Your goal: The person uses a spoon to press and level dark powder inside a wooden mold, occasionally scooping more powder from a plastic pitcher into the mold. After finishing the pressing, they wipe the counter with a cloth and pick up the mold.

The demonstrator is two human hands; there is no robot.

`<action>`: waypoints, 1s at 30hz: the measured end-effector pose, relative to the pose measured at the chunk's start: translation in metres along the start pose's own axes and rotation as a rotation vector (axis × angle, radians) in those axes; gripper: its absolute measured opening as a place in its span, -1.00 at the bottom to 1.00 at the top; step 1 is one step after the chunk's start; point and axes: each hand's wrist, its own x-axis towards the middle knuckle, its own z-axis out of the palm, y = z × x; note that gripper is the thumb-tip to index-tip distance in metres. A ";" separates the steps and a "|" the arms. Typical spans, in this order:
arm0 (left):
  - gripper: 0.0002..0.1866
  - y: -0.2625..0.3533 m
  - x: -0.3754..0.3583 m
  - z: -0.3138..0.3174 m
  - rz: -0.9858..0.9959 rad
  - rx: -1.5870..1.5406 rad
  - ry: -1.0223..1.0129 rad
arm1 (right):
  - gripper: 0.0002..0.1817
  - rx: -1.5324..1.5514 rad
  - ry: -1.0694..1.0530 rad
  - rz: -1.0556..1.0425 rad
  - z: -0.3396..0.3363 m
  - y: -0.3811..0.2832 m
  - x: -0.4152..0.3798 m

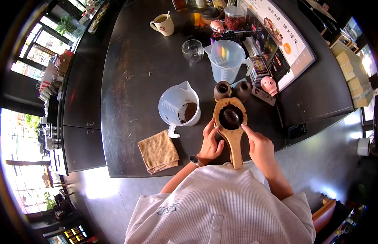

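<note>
A wooden mould (236, 147) with a scalloped cavity and a long handle lies at the table's front edge, its handle towards my body. Dark material lines the cavity, and a shiny dark spoon (231, 117) rests its bowl in it. My left hand (211, 142) is closed on the mould's left side. With the index finger stretched to the cavity's lower right rim, my right hand (260, 145) appears to grip the spoon; its handle is mostly hidden. To the left, a clear measuring jug (167, 106) holds some dark brown powder.
Two small dark pots (223, 89) stand just beyond the mould. A folded brown cloth (158, 152) lies left. Farther back are a larger measuring jug (226, 61), a glass cup (192, 51), a mug (164, 26), a pink pig figure (269, 85) and a menu board (292, 49).
</note>
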 end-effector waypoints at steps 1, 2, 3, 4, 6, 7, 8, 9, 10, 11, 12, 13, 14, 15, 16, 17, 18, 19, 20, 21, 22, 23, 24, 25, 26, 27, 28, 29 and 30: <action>-0.30 0.000 0.000 0.000 -0.001 -0.001 -0.001 | -0.43 -0.058 -0.018 0.009 0.000 -0.001 0.000; -0.31 0.001 0.000 -0.001 -0.003 -0.002 -0.003 | -0.44 -0.116 -0.036 0.018 0.000 -0.002 -0.001; -0.31 0.002 0.001 -0.001 -0.008 0.001 0.004 | -0.44 -0.175 -0.055 0.026 0.000 -0.003 -0.001; -0.32 0.002 0.001 -0.001 -0.012 0.003 0.011 | -0.45 -0.202 -0.062 0.029 0.000 -0.005 -0.001; -0.32 0.002 0.001 0.000 -0.012 -0.004 0.013 | -0.45 -0.258 -0.074 0.033 -0.003 -0.007 0.000; -0.31 0.001 0.001 0.000 -0.007 -0.013 0.007 | -0.44 -0.246 -0.065 0.026 -0.005 -0.008 0.001; -0.30 0.000 0.001 -0.001 -0.002 -0.021 0.003 | -0.44 -0.234 -0.055 0.017 -0.008 -0.007 0.001; -0.30 -0.001 0.001 -0.001 -0.003 -0.022 0.006 | -0.44 -0.221 -0.047 0.009 -0.010 -0.007 0.001; -0.29 0.000 0.002 -0.001 -0.005 -0.025 0.008 | -0.44 -0.198 -0.046 0.000 -0.010 -0.008 0.002; -0.29 0.001 0.001 0.000 -0.007 -0.030 0.008 | -0.44 -0.175 -0.046 -0.006 -0.011 -0.009 0.002; -0.31 0.001 0.001 0.001 -0.011 -0.027 0.012 | -0.44 -0.153 -0.045 -0.011 -0.011 -0.010 0.002; -0.33 0.001 0.000 0.001 -0.013 -0.022 0.015 | -0.44 -0.159 -0.051 -0.008 -0.010 -0.012 0.002; -0.35 0.001 0.001 0.000 -0.015 -0.015 0.019 | -0.44 -0.163 -0.056 -0.007 -0.009 -0.014 0.003; -0.35 0.001 0.001 0.000 -0.014 -0.018 0.018 | -0.44 -0.167 -0.061 -0.007 -0.008 -0.016 0.005; -0.35 0.002 0.002 0.000 -0.014 -0.020 0.017 | -0.45 -0.174 -0.083 0.006 -0.006 -0.017 0.005; -0.35 0.002 0.002 -0.001 -0.015 -0.023 0.016 | -0.45 -0.182 -0.105 0.021 -0.003 -0.017 0.005; -0.35 0.002 0.002 -0.001 -0.016 -0.018 0.014 | -0.46 -0.192 -0.128 0.035 -0.002 -0.018 0.005; -0.35 0.002 0.002 -0.001 -0.017 -0.014 0.013 | -0.46 -0.213 -0.149 0.038 -0.003 -0.020 0.006; -0.35 0.002 0.002 -0.001 -0.018 -0.010 0.012 | -0.46 -0.235 -0.171 0.041 -0.005 -0.022 0.007; -0.35 0.002 0.001 -0.001 -0.018 -0.012 0.015 | -0.47 -0.258 -0.193 0.043 -0.006 -0.024 0.007; -0.35 0.002 0.002 -0.001 -0.019 -0.014 0.016 | -0.46 -0.240 -0.170 0.015 -0.006 -0.021 0.007; -0.35 0.002 0.002 0.000 -0.019 -0.015 0.018 | -0.46 -0.222 -0.145 -0.013 -0.005 -0.017 0.006; -0.35 0.002 0.003 0.000 -0.019 -0.021 0.017 | -0.45 -0.203 -0.120 -0.044 -0.005 -0.014 0.007; -0.35 0.002 0.003 -0.001 -0.020 -0.025 0.017 | -0.45 -0.176 -0.104 -0.038 -0.006 -0.013 0.008; -0.35 0.002 0.003 -0.001 -0.022 -0.030 0.017 | -0.45 -0.150 -0.091 -0.032 -0.008 -0.013 0.008; -0.33 0.002 0.002 -0.001 -0.024 -0.021 0.011 | -0.45 -0.124 -0.079 -0.025 -0.009 -0.012 0.007; -0.31 0.002 0.003 -0.002 -0.025 -0.014 0.005 | -0.45 -0.137 -0.073 -0.007 -0.009 -0.010 0.007; -0.28 0.003 0.003 -0.002 -0.025 -0.006 -0.002 | -0.44 -0.149 -0.066 0.010 -0.007 -0.007 0.008; -0.28 0.003 0.002 -0.002 -0.023 -0.009 0.000 | -0.44 -0.160 -0.057 0.027 -0.005 -0.006 0.008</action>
